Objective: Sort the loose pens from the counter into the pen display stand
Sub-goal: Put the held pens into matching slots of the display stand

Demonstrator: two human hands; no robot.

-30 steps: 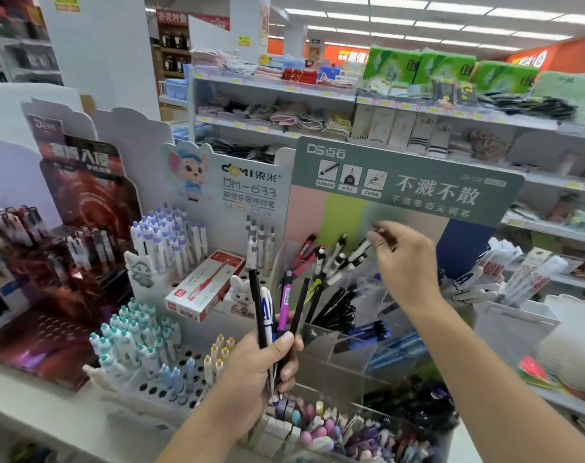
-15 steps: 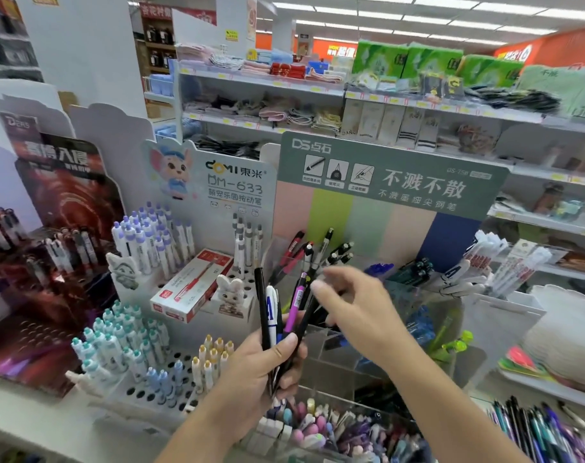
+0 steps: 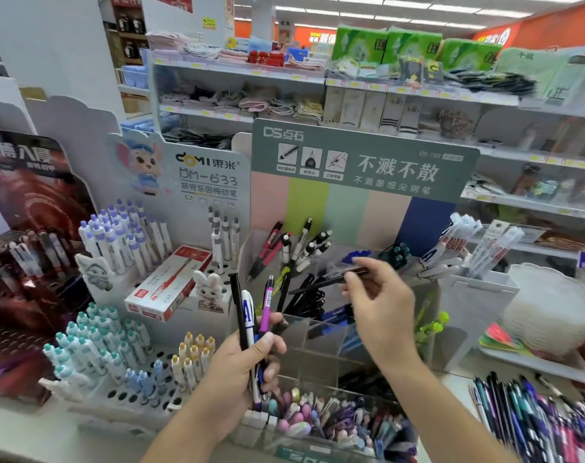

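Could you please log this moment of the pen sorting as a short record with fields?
left hand: left hand grips a bunch of pens, upright
right hand: right hand pinches one dark pen, roughly level, over the clear display stand
stand contents: black pens leaning in a rear compartment
loose pens: pile on the counter, lower right
nearby: red pen box to the left

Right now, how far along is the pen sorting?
Partly done. Black pens and others already stand in the clear stand. In hand: the right hand pinches a dark pen over the stand, and the left hand grips a bundle of unsorted pens. Left: that bundle and the loose pile on the counter at right.
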